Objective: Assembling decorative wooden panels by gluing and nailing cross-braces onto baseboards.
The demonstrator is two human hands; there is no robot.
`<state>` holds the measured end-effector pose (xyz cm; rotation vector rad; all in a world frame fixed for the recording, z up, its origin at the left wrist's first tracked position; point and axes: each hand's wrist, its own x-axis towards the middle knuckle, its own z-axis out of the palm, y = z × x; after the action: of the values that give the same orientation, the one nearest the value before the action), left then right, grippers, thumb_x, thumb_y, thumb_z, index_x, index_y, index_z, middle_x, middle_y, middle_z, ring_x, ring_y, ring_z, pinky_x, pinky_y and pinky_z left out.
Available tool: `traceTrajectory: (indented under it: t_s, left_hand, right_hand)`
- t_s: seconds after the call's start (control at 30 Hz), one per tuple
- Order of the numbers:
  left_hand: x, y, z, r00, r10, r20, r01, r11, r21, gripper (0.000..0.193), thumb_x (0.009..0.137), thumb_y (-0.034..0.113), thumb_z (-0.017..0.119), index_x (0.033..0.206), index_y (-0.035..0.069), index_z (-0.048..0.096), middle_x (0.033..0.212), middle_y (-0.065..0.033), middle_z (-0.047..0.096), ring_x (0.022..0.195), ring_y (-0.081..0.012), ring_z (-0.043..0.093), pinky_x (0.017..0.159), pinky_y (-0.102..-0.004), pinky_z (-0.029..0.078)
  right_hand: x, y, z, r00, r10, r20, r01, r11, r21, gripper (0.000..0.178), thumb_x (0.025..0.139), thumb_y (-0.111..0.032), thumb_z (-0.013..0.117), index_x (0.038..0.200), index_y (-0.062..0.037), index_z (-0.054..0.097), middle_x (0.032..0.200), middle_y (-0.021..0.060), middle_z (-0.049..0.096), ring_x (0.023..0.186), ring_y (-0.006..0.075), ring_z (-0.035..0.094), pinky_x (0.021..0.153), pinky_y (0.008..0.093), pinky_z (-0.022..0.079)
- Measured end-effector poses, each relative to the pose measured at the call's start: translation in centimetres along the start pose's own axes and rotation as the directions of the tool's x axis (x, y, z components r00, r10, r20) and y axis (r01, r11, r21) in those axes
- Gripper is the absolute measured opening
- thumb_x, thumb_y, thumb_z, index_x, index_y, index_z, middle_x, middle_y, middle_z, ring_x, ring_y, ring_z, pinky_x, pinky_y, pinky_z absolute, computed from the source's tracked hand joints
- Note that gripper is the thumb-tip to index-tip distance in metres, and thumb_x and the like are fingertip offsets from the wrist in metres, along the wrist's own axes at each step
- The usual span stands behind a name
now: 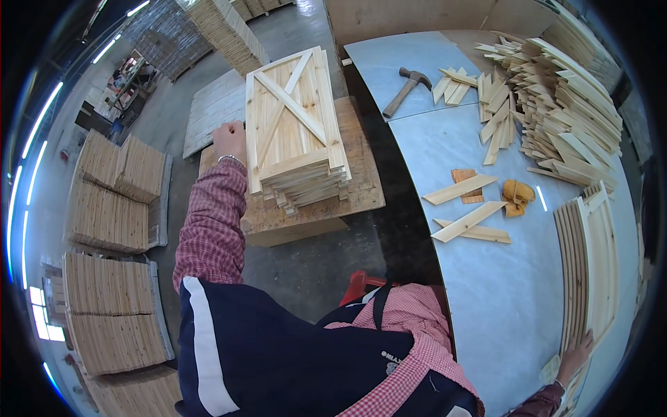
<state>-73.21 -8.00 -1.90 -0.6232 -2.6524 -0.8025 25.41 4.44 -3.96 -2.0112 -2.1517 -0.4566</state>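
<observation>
My left hand, fingers curled in, is beside the left edge of a stack of pale wooden panels. Whatever it may hold is hidden. The top panel lies flat, with crossed slats over its planks and a border around them. Far to the right, my right hand grips the near end of a wooden frame. That frame stands on edge against several similar pieces on the blue-white table. Part of the right hand is hidden at the near end of the row.
A hammer, angle-cut slats, a yellow bundle and a large slat pile lie on the table. The panel stack rests on a wooden bench. Stacked boards stand on the floor at left.
</observation>
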Motion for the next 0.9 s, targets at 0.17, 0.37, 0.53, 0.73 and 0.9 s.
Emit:
traceTrajectory:
  t_s: [0.17, 0.37, 0.53, 0.73, 0.9]
  left_hand:
    - [-3.5, 3.6, -0.9, 0.983, 0.176, -0.042, -0.181, 0.965, -0.189, 0.033, 0.085, 0.031, 0.057, 0.093, 0.001, 0.064, 0.095, -0.0188, 0.057, 0.088, -0.0294, 0.056, 0.08, -0.0366, 0.045]
    - [-8.2, 11.3, 0.6, 0.906, 0.415, 0.08, -0.326, 0.806, -0.494, 0.025, 0.088, 0.024, 0.058, 0.099, 0.002, 0.062, 0.095, -0.0112, 0.058, 0.088, -0.0207, 0.057, 0.078, -0.0311, 0.046]
    - [-16.6, 19.8, -2.5, 0.66, 0.734, 0.161, -0.474, 0.573, -0.669, 0.022, 0.089, 0.016, 0.057, 0.105, 0.002, 0.059, 0.099, -0.0083, 0.054, 0.086, -0.0151, 0.053, 0.075, -0.028, 0.044]
    - [-29.7, 26.6, -3.8, 0.262, 0.959, 0.107, -0.458, 0.221, -0.861, 0.029, 0.084, 0.006, 0.057, 0.113, 0.0, 0.054, 0.103, -0.0146, 0.053, 0.09, -0.0254, 0.053, 0.079, -0.0317, 0.043]
    - [-38.2, 28.2, -4.7, -0.191, 0.982, 0.006, -0.439, -0.08, -0.895, 0.034, 0.081, 0.006, 0.059, 0.114, -0.001, 0.053, 0.106, -0.0183, 0.051, 0.096, -0.0336, 0.05, 0.086, -0.0382, 0.041]
  right_hand:
    - [2.1, 0.7, -0.7, 0.965, 0.156, 0.21, -0.149, 0.988, -0.048, 0.059, 0.082, -0.012, 0.062, 0.133, -0.0027, 0.037, 0.129, 0.0219, 0.043, 0.117, 0.0393, 0.043, 0.097, 0.0424, 0.038]
    - [-2.5, -0.5, -2.0, 0.92, -0.379, -0.097, 0.367, 0.922, -0.126, 0.073, 0.067, 0.002, 0.058, 0.136, -0.0067, 0.038, 0.103, 0.0192, 0.053, 0.1, 0.036, 0.05, 0.081, 0.0443, 0.042]
    - [-9.1, -11.6, -9.2, 0.957, -0.274, -0.097, 0.257, 0.953, -0.161, 0.058, 0.073, 0.004, 0.054, 0.13, -0.0058, 0.048, 0.07, 0.0084, 0.04, 0.063, 0.0239, 0.045, 0.055, 0.0369, 0.039]
    - [-20.6, -19.0, -14.9, 0.974, -0.22, 0.049, 0.22, 0.975, 0.002, 0.055, 0.069, 0.0, 0.059, 0.123, -0.0052, 0.054, 0.069, 0.004, 0.037, 0.059, 0.0184, 0.044, 0.051, 0.0332, 0.037]
    - [-24.2, -20.9, -13.8, 0.962, -0.169, 0.216, 0.146, 0.982, 0.12, 0.05, 0.076, -0.009, 0.059, 0.126, -0.005, 0.052, 0.07, 0.0024, 0.036, 0.061, 0.0155, 0.044, 0.057, 0.0301, 0.038]
